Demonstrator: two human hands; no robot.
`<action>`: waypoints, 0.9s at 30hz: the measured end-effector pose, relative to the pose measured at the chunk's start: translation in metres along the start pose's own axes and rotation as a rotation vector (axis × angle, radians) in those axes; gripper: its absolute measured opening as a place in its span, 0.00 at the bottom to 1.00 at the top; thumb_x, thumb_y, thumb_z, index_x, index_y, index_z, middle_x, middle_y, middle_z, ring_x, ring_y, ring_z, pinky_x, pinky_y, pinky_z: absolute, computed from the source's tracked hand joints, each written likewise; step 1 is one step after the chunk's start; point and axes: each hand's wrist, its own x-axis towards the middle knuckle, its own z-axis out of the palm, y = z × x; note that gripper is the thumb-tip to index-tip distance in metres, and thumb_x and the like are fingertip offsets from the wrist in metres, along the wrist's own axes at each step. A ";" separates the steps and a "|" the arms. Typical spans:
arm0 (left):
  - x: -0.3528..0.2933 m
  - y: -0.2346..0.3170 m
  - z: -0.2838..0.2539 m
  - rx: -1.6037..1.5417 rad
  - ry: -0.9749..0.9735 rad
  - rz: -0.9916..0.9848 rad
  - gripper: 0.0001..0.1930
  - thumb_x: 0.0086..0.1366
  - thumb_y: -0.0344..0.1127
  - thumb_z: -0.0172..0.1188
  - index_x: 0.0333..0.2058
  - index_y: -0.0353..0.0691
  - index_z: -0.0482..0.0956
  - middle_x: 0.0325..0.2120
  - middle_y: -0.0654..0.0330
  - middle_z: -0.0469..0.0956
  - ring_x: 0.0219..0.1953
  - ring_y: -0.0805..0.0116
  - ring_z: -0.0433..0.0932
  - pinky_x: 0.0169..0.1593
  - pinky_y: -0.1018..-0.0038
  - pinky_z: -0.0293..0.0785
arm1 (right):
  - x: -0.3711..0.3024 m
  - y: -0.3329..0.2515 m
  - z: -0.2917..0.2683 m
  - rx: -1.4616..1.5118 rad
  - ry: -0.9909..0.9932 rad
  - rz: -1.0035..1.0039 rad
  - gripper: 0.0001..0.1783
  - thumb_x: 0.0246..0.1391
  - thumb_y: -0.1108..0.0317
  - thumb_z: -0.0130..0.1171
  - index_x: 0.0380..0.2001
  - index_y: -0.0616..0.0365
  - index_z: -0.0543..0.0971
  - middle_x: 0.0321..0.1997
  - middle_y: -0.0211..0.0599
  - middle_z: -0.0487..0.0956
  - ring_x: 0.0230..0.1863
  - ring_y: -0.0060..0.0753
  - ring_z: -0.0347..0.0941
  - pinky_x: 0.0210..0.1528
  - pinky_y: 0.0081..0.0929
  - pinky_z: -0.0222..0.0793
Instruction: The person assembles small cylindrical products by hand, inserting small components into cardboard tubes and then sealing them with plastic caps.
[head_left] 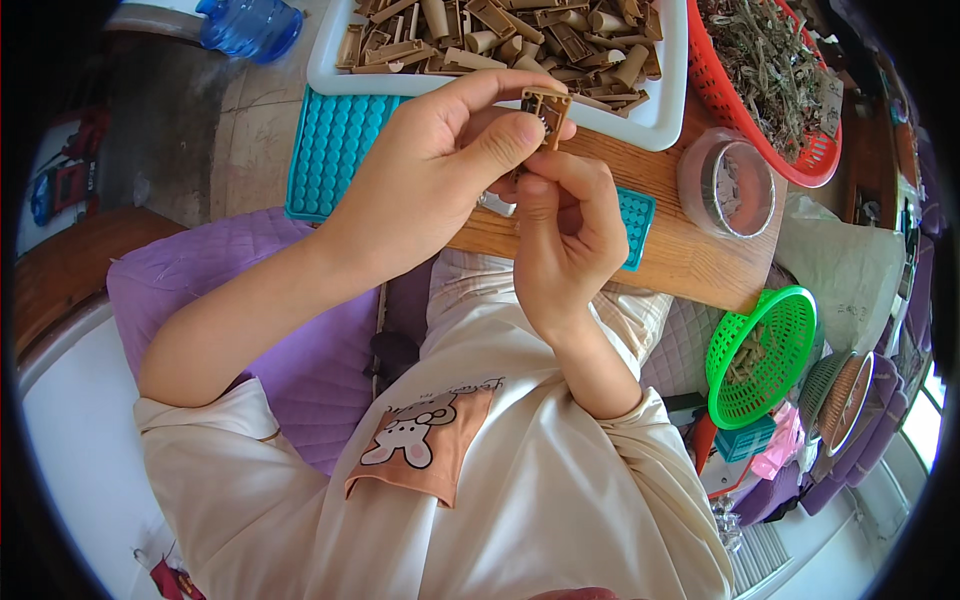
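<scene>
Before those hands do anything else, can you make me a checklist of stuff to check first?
1. Left hand has a grip on the little brown case: ok, it is between thumb and fingers.
2. Right hand is close by: ok, its fingertips are just below the case.
3. Right fingers are pinching something: cannot tell, the tips hide it.
4. Everything inside the case sits properly: cannot tell, too small to see.
5. More brown pieces within view: ok, lots are in the white tray.
6. Clear round container is on the wooden table: ok.
</scene>
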 end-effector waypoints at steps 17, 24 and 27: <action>0.002 0.001 -0.002 0.031 0.117 0.110 0.17 0.62 0.38 0.46 0.46 0.34 0.64 0.39 0.57 0.71 0.41 0.74 0.70 0.45 0.80 0.66 | 0.005 -0.017 0.009 0.707 -0.075 0.492 0.23 0.48 0.75 0.53 0.45 0.56 0.55 0.33 0.40 0.72 0.31 0.21 0.68 0.33 0.14 0.63; -0.001 0.001 -0.002 0.098 0.059 0.228 0.18 0.62 0.38 0.46 0.47 0.34 0.62 0.41 0.53 0.70 0.43 0.70 0.71 0.42 0.78 0.70 | 0.016 -0.019 -0.004 0.463 -0.079 0.489 0.13 0.49 0.77 0.52 0.36 0.60 0.60 0.25 0.30 0.71 0.27 0.12 0.64 0.25 0.08 0.58; -0.004 0.010 0.000 0.050 0.045 0.104 0.18 0.62 0.39 0.46 0.47 0.35 0.62 0.42 0.53 0.69 0.42 0.70 0.71 0.39 0.79 0.72 | 0.014 -0.015 -0.006 0.536 -0.092 0.488 0.08 0.52 0.73 0.49 0.34 0.61 0.62 0.28 0.31 0.71 0.28 0.12 0.64 0.27 0.09 0.61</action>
